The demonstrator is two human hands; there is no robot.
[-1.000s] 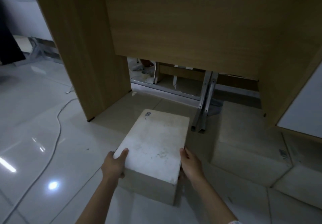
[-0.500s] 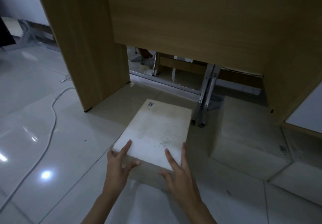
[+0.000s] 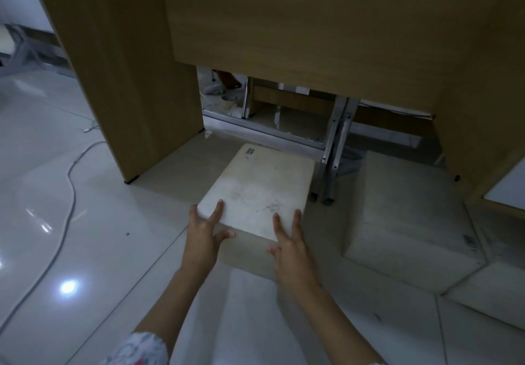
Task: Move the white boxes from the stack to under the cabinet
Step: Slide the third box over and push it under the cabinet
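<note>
A white box point(image 3: 260, 191) with a scuffed top and a small label at its far left corner lies on the tiled floor, its far end under the wooden cabinet point(image 3: 284, 29). My left hand point(image 3: 203, 235) presses flat on its near left corner, fingers spread. My right hand point(image 3: 289, 244) lies flat on its near right corner, fingers spread too. Neither hand grips the box. A second white box point(image 3: 409, 222) rests on the floor to the right, partly under the cabinet.
The cabinet's left side panel point(image 3: 119, 80) stands on the floor left of the box. Folded metal legs point(image 3: 331, 160) stand between the two boxes at the back. A white cable point(image 3: 68, 194) trails over the glossy tiles at the left.
My hands went from gripping the box's sides to lying flat on its near edge. The box has slid away from me, farther under the cabinet.
</note>
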